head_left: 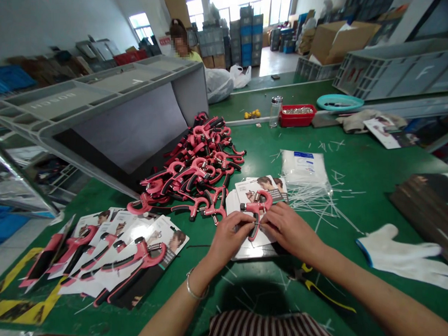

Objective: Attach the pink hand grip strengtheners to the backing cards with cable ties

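I'm holding a pink-and-black hand grip strengthener (257, 208) with both hands, just above the middle of the green worktop (359, 158). My left hand (230, 239) is closed around the grip's black handle, and my right hand (290, 232) is pressing against its right side, with the fingers (273, 226) curled in. The grip is sitting over a stack of printed cards (259, 189), and my hands are partly covering the stack.

To the left, more grips are lying on cards in an overlapping row (102, 255). Just far of my hands, a loose heap of pink-and-black grips (196, 171) is piled up, its near edge almost reaching the stack. To the right, a clear bag of white cable ties (305, 170) is lying beside the stack, with loose cable ties (321, 204) scattered around it. A white cotton glove (403, 257) is lying further right, and yellow-handled pliers (324, 294) are sitting near my right forearm.

Toward the far edge, a glass jar (275, 111) is standing beside a red tray of small metal parts (297, 115), with a teal plate (339, 101) to its right. A grey shelf unit (107, 89) is rising on the left, and a co-worker (181, 42) is standing beyond it, among stacked crates.
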Demonstrator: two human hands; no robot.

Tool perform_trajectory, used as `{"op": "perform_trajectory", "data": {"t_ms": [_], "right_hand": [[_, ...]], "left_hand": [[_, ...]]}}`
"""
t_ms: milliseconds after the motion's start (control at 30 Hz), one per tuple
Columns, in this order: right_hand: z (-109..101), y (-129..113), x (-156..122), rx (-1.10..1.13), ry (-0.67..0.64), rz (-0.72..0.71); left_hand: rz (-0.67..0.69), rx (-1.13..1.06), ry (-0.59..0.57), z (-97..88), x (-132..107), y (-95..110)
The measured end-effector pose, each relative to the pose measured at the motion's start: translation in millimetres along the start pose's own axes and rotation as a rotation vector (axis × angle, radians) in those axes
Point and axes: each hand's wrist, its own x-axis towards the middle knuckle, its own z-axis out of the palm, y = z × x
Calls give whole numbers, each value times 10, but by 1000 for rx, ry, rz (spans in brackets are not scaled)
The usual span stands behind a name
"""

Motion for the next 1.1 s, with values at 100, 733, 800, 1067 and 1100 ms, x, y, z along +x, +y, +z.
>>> {"op": "perform_trajectory", "data": {"t_ms": [100, 733, 800, 1067, 1100], "right_hand": [[-5, 6, 2, -2, -16, 9], [2, -8, 36, 77, 25, -29], [14, -15, 44, 121, 62, 1], [77, -11, 59, 160, 62, 10], [71, -11, 74, 150, 67, -10]], "left_hand": [[5, -3, -7, -10, 0, -10], [-11, 20, -32, -28, 35, 0], [-46, 20, -29, -53, 43, 3], [65, 372, -183, -176, 43, 218], [93, 472, -174, -182, 59, 257]]}}
